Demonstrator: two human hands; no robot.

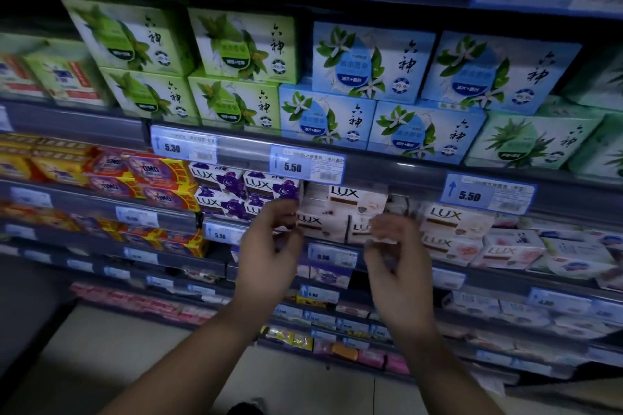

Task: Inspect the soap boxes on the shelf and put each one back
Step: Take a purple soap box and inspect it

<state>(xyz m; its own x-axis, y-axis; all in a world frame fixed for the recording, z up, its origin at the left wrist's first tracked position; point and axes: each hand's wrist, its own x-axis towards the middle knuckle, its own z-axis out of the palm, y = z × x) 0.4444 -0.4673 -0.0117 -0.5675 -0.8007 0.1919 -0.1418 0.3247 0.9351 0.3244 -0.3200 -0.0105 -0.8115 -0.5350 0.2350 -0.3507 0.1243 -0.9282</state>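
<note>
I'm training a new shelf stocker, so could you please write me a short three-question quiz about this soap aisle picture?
1. True or false: both hands are raised in front of the white LUX boxes.
2. Which brand sits directly left of the purple LUX boxes? A) OMO B) Dove C) Safeguard
3. What price shows on the tag just above the purple and white LUX boxes?

Key
1. True: the left hand and right hand are both up at that shelf, fingers curled; blur hides whether either grips a box.
2. A, the red and yellow OMO packs.
3. 5.50
</note>
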